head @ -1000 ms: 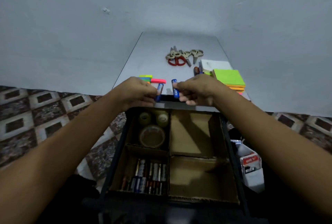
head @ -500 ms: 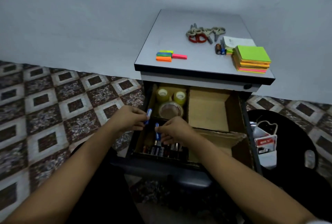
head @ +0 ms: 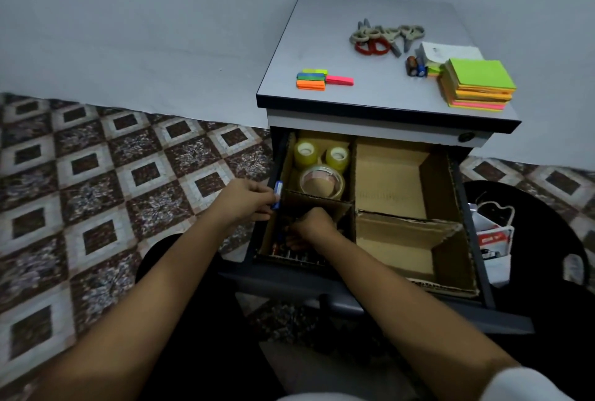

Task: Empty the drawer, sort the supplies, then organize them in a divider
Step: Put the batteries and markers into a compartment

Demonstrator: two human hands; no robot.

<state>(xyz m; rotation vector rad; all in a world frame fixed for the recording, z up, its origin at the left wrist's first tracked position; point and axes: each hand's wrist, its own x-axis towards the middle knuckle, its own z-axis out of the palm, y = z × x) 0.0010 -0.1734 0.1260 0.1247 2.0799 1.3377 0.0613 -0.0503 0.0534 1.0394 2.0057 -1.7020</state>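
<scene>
The open drawer [head: 476, 239] holds a cardboard divider [head: 402, 217] with four compartments. My left hand [head: 248, 201] pinches a blue battery [head: 277, 194] at the drawer's left edge. My right hand [head: 309, 228] reaches down into the near-left compartment, where several batteries [head: 289, 254] lie; its fingers are hidden, so any grip is unclear. Three tape rolls [head: 320, 172] fill the far-left compartment. Both right compartments show bare cardboard.
On the cabinet top [head: 370, 94] lie coloured sticky tabs [head: 317, 78], several scissors [head: 383, 36], two batteries [head: 416, 66], a white pad [head: 450, 51] and a stack of sticky notes [head: 478, 83]. A white bag [head: 494, 239] sits on the floor to the right.
Both hands came down from the cabinet top with a blue battery each. My right hand has since sunk deeper into the near-left compartment and its battery is out of sight.
</scene>
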